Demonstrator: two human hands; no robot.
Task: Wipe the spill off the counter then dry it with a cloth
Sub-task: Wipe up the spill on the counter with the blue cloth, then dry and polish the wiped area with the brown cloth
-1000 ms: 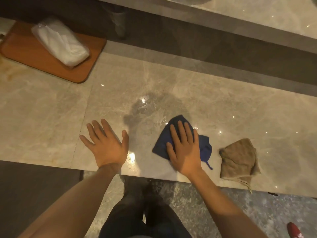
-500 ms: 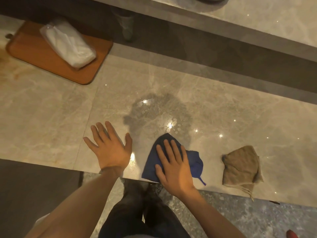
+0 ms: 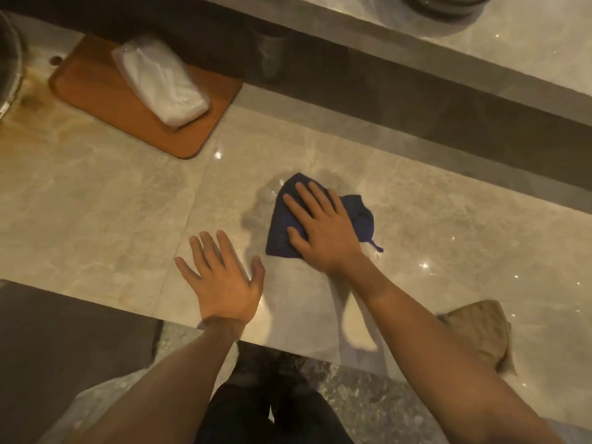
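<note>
Right hand (image 3: 323, 232) lies flat, fingers spread, pressing the blue cloth (image 3: 360, 219) onto the spill (image 3: 256, 216). Left hand (image 3: 224, 280) rests open and empty on the desk (image 3: 96, 219), just left of the cloth. Soft and limp, the cloth likely bunches if pinched; palm pressure suits it better. Right of the cloth, nearer the desk edge, lies a tan cloth (image 3: 474, 331). Polished stone glints, probably slick when wet. Dim room.

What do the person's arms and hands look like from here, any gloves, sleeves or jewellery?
Both arms are bare to the frame edge, with no sleeves showing. The left hand and the right hand wear no gloves. No rings, watch or wristband are visible on either.
</note>
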